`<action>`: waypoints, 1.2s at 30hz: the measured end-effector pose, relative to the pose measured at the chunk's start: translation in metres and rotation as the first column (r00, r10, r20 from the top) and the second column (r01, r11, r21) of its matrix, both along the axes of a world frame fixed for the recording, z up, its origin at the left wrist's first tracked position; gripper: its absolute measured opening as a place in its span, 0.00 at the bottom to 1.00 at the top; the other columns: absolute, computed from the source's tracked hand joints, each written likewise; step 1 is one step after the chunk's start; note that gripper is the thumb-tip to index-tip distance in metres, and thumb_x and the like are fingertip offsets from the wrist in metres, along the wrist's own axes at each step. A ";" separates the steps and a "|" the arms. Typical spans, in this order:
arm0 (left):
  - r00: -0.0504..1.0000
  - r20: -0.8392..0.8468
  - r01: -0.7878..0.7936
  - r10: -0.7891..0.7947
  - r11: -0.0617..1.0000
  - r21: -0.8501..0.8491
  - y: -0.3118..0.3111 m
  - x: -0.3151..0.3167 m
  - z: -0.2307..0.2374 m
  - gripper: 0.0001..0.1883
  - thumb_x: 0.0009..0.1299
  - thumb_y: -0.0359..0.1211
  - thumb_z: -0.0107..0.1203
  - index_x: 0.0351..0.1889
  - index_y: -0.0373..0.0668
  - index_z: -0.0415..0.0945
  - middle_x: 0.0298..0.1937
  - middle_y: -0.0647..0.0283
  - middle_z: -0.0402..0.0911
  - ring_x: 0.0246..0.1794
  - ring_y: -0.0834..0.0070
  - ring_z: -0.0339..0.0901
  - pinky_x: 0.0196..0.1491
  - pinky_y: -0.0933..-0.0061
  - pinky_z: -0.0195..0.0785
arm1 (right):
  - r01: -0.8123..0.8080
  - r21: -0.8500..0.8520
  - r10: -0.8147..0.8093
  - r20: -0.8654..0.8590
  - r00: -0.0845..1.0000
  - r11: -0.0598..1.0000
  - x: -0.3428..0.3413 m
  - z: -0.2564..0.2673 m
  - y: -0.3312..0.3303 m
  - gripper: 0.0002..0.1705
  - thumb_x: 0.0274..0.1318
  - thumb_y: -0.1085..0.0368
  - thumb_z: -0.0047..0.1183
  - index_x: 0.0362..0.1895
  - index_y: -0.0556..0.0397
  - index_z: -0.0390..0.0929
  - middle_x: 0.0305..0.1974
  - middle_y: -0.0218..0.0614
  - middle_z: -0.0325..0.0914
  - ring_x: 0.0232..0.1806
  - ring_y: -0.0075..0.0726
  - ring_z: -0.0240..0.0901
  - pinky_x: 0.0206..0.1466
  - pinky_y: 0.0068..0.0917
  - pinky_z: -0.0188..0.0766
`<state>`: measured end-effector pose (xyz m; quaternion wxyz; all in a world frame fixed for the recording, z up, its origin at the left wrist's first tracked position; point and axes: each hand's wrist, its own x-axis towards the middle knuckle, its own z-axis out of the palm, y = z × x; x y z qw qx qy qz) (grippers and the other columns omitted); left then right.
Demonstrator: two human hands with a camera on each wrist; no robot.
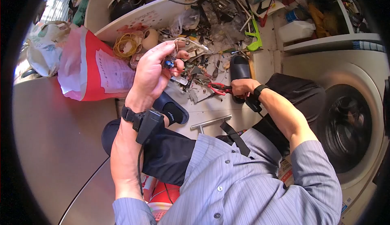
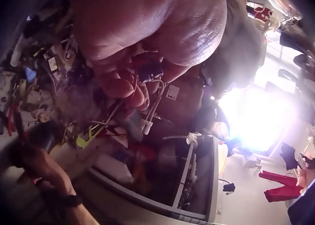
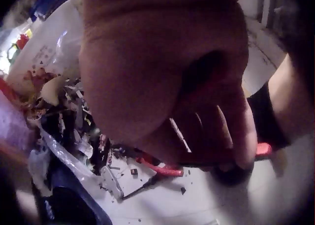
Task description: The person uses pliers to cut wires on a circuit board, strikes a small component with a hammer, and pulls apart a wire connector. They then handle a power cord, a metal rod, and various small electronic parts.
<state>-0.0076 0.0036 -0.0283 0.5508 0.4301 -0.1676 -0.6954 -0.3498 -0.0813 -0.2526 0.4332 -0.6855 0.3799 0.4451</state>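
My left hand (image 1: 152, 68), raised above the scattered scrap, has its fingers curled round a small part with a blue piece (image 1: 169, 64) and pale wires (image 1: 193, 43). In the left wrist view the dark blue block (image 2: 149, 71) shows beneath the palm, wires hanging past the fingers. Low and to the right, my right hand (image 1: 243, 87) grips red-and-black pliers (image 1: 219, 89) by the handles, their head toward the scrap. In the right wrist view the palm (image 3: 157, 72) hides much of the tool, with red parts (image 3: 170, 171) showing beyond the fingers.
Mixed scrap (image 1: 203, 72) covers the floor ahead. A white tub (image 1: 142, 15) stands behind, a red and white bag (image 1: 95, 68) at left, and a washing machine (image 1: 345, 111) at right. A metal T-shaped bar (image 1: 211, 121) lies between the feet, near a black slipper (image 1: 240, 68).
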 end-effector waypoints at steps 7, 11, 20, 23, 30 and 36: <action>0.999 0.047 0.001 -0.002 1.000 0.024 0.007 -0.006 0.003 0.14 0.81 0.37 0.51 0.55 0.36 0.78 0.42 0.56 0.86 0.30 0.75 0.81 0.31 0.76 0.69 | 0.135 0.271 -0.100 -0.140 0.985 0.953 0.010 0.013 0.020 0.10 0.61 0.60 0.58 0.35 0.54 0.85 0.31 0.35 0.85 0.27 0.36 0.78 0.29 0.40 0.74; 0.998 0.066 -0.014 0.011 0.999 0.043 0.008 -0.004 -0.001 0.14 0.81 0.37 0.52 0.53 0.36 0.79 0.41 0.56 0.87 0.30 0.76 0.81 0.30 0.77 0.69 | 0.553 0.467 -0.441 -0.336 0.833 0.690 0.007 -0.020 0.034 0.19 0.62 0.70 0.57 0.57 0.56 0.79 0.43 0.43 0.87 0.38 0.45 0.87 0.41 0.41 0.88; 0.996 0.090 -0.013 0.007 0.998 0.069 0.017 -0.003 -0.021 0.16 0.81 0.38 0.51 0.55 0.34 0.79 0.41 0.56 0.86 0.30 0.75 0.80 0.31 0.77 0.70 | 0.576 0.542 -0.539 -0.247 0.805 0.612 0.021 -0.004 0.041 0.28 0.59 0.71 0.60 0.65 0.54 0.74 0.51 0.42 0.86 0.46 0.41 0.88 0.44 0.40 0.88; 0.988 0.146 -0.068 0.044 0.984 0.164 0.018 -0.002 -0.039 0.15 0.81 0.37 0.50 0.53 0.35 0.79 0.38 0.59 0.85 0.29 0.76 0.79 0.30 0.77 0.70 | 0.543 0.542 -0.507 -0.232 0.830 0.641 0.026 0.005 0.039 0.27 0.59 0.71 0.61 0.64 0.56 0.74 0.50 0.45 0.86 0.44 0.42 0.88 0.43 0.42 0.89; 0.974 0.208 -0.194 0.088 0.797 0.572 0.047 -0.006 -0.201 0.09 0.73 0.34 0.51 0.33 0.41 0.74 0.28 0.64 0.78 0.19 0.78 0.67 0.17 0.76 0.54 | 0.515 0.649 -0.575 -0.144 0.805 0.560 0.020 0.015 0.037 0.27 0.57 0.74 0.61 0.62 0.57 0.72 0.46 0.45 0.85 0.42 0.44 0.88 0.40 0.47 0.89; 0.973 0.198 -0.036 -0.118 0.772 0.635 0.067 -0.053 -0.246 0.06 0.67 0.27 0.63 0.31 0.38 0.76 0.25 0.62 0.77 0.16 0.80 0.67 0.16 0.76 0.56 | 0.495 0.680 -0.612 -0.084 0.786 0.542 0.018 0.026 0.035 0.24 0.59 0.73 0.59 0.60 0.59 0.72 0.47 0.46 0.84 0.41 0.45 0.88 0.39 0.46 0.90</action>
